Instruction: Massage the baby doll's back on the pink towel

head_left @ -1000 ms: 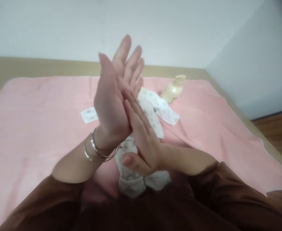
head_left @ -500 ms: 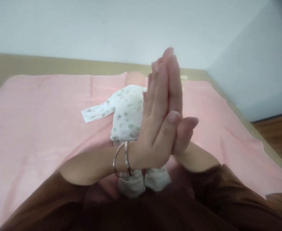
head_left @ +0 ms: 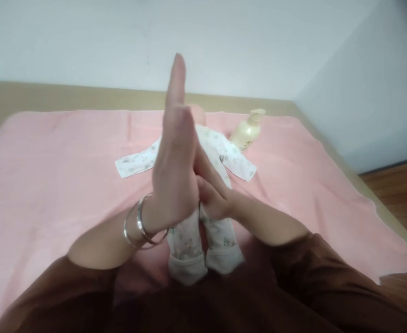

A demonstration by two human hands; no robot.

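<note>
My left hand (head_left: 175,166), with silver bangles (head_left: 140,219) at its wrist, stands upright with its fingers stretched out. Against its palm side leans my right hand (head_left: 213,196), its fingers mostly hidden behind the left. Neither appears to hold anything. Below and beyond them a baby doll (head_left: 186,238) lies on its back on a pink blanket (head_left: 68,185). It wears a white printed top (head_left: 240,162) with sleeves spread sideways and trousers with folded cuffs. My hands cover most of its chest and part of its round head (head_left: 198,114).
A cream pump bottle (head_left: 247,133) stands on the blanket beyond the doll's sleeve at the right. The blanket lies on a tan surface (head_left: 85,95) against a pale wall (head_left: 85,41). Wooden flooring (head_left: 401,199) shows at the right.
My pressed hands have shifted left and turned, the right now sitting lower behind the left. The pump bottle and the doll's other sleeve have come into view.
</note>
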